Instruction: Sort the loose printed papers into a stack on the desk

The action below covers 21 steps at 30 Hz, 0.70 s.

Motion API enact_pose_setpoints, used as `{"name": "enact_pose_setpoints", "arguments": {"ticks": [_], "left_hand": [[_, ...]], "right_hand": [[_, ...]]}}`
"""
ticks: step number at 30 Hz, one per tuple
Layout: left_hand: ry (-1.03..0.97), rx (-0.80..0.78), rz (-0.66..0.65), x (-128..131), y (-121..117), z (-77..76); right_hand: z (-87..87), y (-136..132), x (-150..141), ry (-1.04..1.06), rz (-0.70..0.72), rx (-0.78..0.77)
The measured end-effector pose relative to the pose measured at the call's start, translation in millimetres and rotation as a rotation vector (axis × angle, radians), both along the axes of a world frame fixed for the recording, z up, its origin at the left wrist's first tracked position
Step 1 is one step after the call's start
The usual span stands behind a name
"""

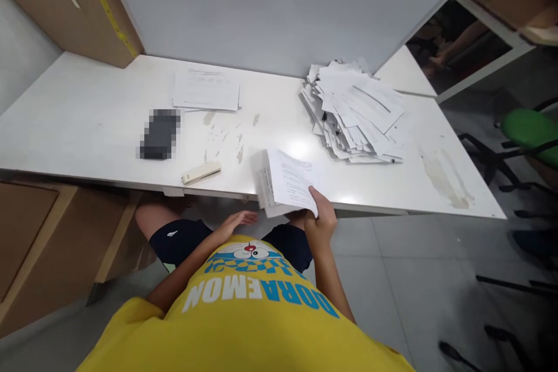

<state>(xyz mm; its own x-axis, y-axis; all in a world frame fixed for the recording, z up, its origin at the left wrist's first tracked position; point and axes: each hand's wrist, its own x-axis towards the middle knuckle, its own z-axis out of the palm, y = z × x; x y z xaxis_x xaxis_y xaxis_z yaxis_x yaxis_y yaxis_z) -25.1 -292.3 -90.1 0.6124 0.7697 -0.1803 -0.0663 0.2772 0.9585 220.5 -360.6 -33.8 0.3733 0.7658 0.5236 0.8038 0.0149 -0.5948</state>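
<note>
Printed paper sheets are gripped at their lower right corner by my right hand, thumb on top. They tilt over the front edge of the white table, and a second sheet shows beneath the upper one. My left hand is off the table edge, close to my lap, its fingers stretched out and holding nothing. A cream stapler lies near the front edge, to the left of the sheets. Behind it a neat stack of printed paper rests on the table, and a large untidy paper pile is at the right.
On the white table lies a dark, blurred-out rectangular object. A cardboard box stands at the back left, against a grey panel. Cardboard is also under the table's left side. A green chair is at the right.
</note>
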Motion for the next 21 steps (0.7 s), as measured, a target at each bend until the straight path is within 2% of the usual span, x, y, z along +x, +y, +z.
{"name": "enact_pose_setpoints", "arguments": {"ticks": [2, 4, 8, 11, 13, 17, 21], "left_hand": [[-0.116, -0.217, 0.023, 18.6, 3.5, 8.2], [-0.191, -0.357, 0.059, 33.8, 5.7, 24.7], [-0.327, -0.451, 0.193, 44.8, 11.9, 69.0], [-0.346, -0.472, 0.229, 40.5, 18.9, 88.8], [-0.292, -0.471, 0.241, 36.8, 21.5, 90.3], [-0.166, -0.497, 0.365, 31.7, 17.3, 79.6], [-0.124, -0.442, 0.433, 29.2, 9.4, 72.6]], "right_hand": [[8.5, -9.0, -5.6, 0.093, -0.066, 0.040], [15.7, -13.2, -8.8, 0.135, -0.118, 0.049], [18.1, -11.3, -3.4, 0.025, -0.067, -0.046], [11.9, -8.8, 7.2, -0.098, 0.090, -0.155], [6.2, -8.7, 12.6, -0.202, 0.243, -0.210], [-1.1, -9.2, 13.9, -0.369, 0.522, -0.283], [6.1, -7.4, 6.9, -0.375, 0.606, -0.379]]}}
